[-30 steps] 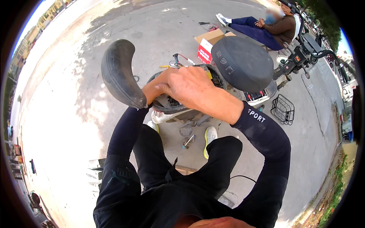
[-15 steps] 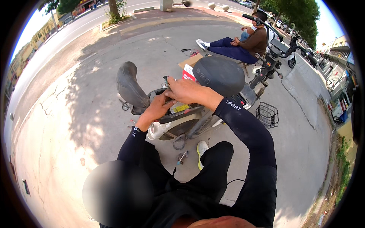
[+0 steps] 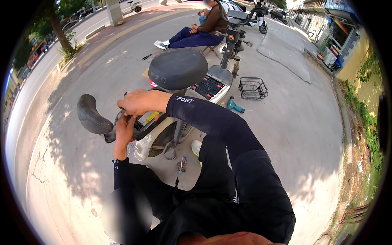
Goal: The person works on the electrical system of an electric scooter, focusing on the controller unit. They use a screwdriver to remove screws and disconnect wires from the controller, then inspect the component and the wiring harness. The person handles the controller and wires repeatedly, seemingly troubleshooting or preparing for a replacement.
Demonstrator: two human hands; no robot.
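Scooter tail (image 3: 151, 123) can be seen just behind the saddle (image 3: 178, 69), with left hand (image 3: 124, 130) and right hand (image 3: 138, 102) bunched together over it; fingers are curled in close, but what's held honestly can't be told.

Pale scooter (image 3: 178, 70), upright, black batteries (image 3: 208, 87) exposed

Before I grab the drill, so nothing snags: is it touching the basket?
Apart. The head view shows pavement between the drill and the basket.
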